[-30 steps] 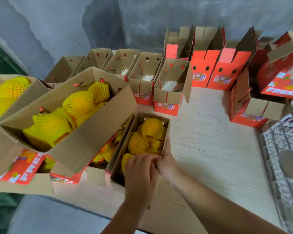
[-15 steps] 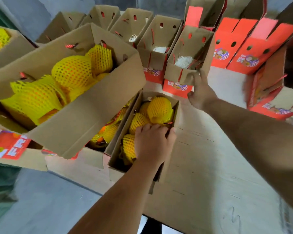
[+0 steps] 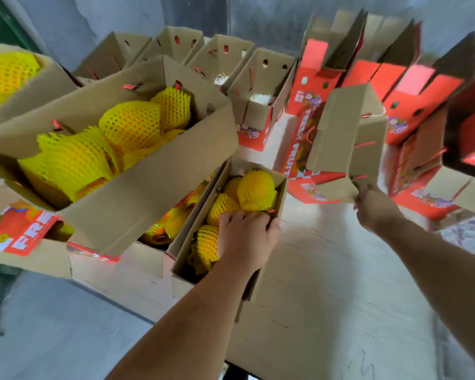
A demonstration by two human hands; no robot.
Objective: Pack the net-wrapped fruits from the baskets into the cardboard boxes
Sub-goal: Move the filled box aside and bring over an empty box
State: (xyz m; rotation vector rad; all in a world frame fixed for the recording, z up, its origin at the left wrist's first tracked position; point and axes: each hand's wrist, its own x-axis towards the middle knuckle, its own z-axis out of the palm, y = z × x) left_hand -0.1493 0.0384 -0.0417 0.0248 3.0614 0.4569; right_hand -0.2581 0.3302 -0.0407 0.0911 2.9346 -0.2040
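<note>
head view: left hand (image 3: 246,237) rests with fingers curled over the net-wrapped fruits (image 3: 254,190), four visible, in the narrow box (image 3: 281,185) at the tabletop's (image 3: 327,270) near edge. right hand (image 3: 374,208) pinches one tilted empty box (image 3: 346,133) by its flap. grey wall (image 3: 258,20) behind.

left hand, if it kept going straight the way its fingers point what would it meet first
The left hand rests in the narrow box, fingers pointing away from the person. Going on, it would likely first meet the topmost net-wrapped fruit, though depth is hard to judge.
</note>
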